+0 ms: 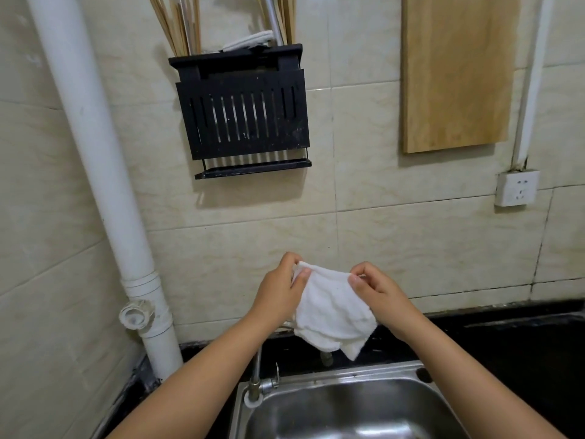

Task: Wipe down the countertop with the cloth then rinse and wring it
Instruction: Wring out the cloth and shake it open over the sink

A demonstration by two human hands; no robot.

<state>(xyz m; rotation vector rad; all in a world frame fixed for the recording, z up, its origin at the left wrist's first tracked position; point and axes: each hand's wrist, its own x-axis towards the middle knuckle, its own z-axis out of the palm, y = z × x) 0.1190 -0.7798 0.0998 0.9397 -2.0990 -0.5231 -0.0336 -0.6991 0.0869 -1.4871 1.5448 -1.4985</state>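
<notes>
Cloth (332, 307), one, pinched between two hands

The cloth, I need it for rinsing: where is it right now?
In the head view the cloth hangs centre frame above the sink, its top edge pinched between the left hand and right hand.

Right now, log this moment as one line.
left hand: pinches cloth corner | right hand: pinches other corner | cloth: spread above sink

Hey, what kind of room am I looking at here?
Most likely a home kitchen: a steel sink with a tap, a rack of chopsticks on the tiled wall, and a wooden cutting board hanging beside it.
</notes>
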